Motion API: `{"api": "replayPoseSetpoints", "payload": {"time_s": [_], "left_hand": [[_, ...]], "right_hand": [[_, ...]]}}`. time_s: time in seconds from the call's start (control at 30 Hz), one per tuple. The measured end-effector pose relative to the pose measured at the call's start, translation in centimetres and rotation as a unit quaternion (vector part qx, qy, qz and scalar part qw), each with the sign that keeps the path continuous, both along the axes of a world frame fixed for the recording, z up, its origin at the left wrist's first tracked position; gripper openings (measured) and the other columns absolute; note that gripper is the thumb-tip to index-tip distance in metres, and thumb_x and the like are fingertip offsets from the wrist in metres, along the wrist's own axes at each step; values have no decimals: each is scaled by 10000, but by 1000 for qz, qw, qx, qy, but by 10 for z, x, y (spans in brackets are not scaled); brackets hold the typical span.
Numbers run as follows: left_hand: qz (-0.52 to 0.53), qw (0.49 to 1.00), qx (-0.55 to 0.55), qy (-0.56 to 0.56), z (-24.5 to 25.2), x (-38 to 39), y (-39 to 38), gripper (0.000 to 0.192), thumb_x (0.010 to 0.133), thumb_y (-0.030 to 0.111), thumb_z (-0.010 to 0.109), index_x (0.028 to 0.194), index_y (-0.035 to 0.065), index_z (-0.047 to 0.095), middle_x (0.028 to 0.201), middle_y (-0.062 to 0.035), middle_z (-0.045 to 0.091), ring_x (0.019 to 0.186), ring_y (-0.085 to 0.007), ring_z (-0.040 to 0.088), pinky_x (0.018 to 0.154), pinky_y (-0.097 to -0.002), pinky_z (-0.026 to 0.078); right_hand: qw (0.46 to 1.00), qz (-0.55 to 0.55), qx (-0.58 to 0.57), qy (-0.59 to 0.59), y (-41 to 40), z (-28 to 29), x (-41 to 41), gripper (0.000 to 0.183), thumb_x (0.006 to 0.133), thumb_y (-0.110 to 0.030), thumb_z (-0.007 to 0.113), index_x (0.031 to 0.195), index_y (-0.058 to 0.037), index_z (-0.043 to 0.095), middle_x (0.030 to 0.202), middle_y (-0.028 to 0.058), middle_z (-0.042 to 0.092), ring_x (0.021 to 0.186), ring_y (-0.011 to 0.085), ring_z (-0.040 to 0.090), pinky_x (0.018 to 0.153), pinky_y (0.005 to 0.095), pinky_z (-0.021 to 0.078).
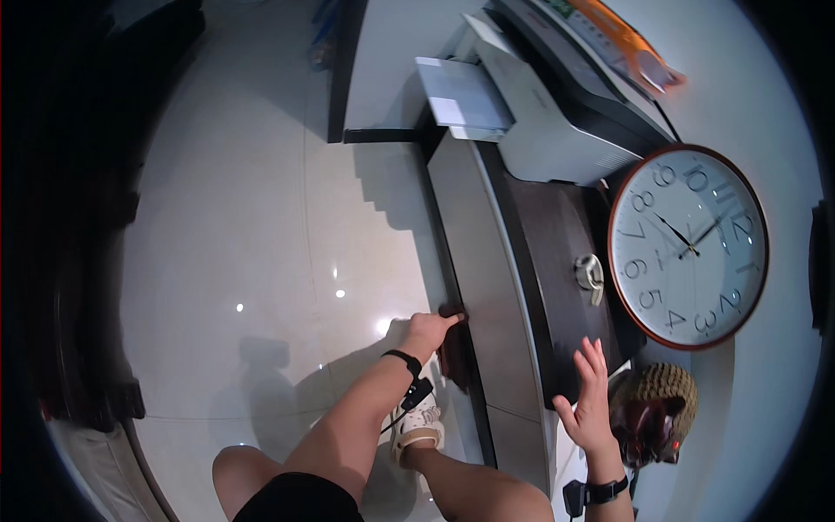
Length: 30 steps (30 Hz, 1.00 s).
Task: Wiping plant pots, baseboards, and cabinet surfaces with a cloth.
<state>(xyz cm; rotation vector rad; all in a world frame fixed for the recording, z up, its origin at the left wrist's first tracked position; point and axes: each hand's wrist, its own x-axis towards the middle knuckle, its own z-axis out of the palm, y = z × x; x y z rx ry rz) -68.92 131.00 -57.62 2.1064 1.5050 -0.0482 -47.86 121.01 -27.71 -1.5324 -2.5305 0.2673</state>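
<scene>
My left hand point(433, 331) is low beside the cabinet's base, its fingers closed on a dark reddish-brown cloth point(455, 362) that hangs near the floor. Above the right part of the cabinet point(473, 261), my right hand point(589, 398) is raised with fingers apart and nothing in it. Close to that hand stands a dark carved head figure point(642, 427) with a knobbly top point(665, 385). A roll of tape point(589, 273) lies on the dark cabinet top point(554, 228), in front of a round wall clock point(689, 246) with a reddish-brown rim.
A printer point(561, 130) with its paper tray point(464, 94) extended stands at the cabinet's far end. An orange packet point(626, 39) lies on it. Glossy floor tiles point(261, 228) stretch left towards dark furniture point(85, 293). My foot in a white clog point(421, 417) is beside the cabinet.
</scene>
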Motion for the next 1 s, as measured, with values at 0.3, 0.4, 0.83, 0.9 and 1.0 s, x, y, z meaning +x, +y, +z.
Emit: {"api": "replayPoseSetpoints", "payload": {"time_s": [0.3, 0.4, 0.83, 0.9, 1.0], "left_hand": [[27, 1000, -5, 8, -15, -35, 67, 555, 939, 138, 405, 1393, 444, 316, 979, -66, 640, 871, -232, 672, 684, -330, 533], [15, 1000, 8, 22, -9, -45, 92, 594, 899, 74, 427, 1373, 426, 365, 1149, -77, 586, 911, -262, 662, 699, -371, 545], [-322, 930, 8, 175, 8, -64, 156, 427, 906, 202, 443, 1320, 299, 406, 1319, -47, 458, 1144, -253, 549, 907, -428, 417], [-340, 915, 107, 191, 1, -69, 155, 442, 906, 196, 443, 1327, 324, 402, 1341, -51, 448, 1173, -309, 528, 933, -453, 413], [-304, 935, 109, 149, -9, -77, 156, 478, 913, 195, 436, 1356, 361, 368, 1389, -63, 411, 1207, -340, 501, 929, -493, 420]], "right_hand": [[999, -19, -27, -43, 55, -30, -15, 757, 792, -436, 638, 1395, -55, 385, 1490, 220, 287, 1373, 422, 273, 1108, 520, 210], [999, -25, -38, -27, 63, -34, -8, 720, 793, -434, 625, 1372, -59, 421, 1466, 237, 325, 1350, 424, 316, 1080, 541, 241], [995, -23, -96, -15, 68, -26, -5, 725, 756, -286, 682, 1373, -48, 385, 1464, 241, 308, 1354, 416, 293, 1102, 534, 235], [994, -26, -106, -23, 66, -27, -5, 734, 754, -286, 682, 1379, -48, 379, 1465, 244, 306, 1353, 418, 293, 1102, 535, 234], [996, -31, -81, -9, 71, -30, -9, 662, 772, -242, 649, 1357, -34, 419, 1434, 256, 356, 1330, 429, 331, 1096, 535, 243]]}}
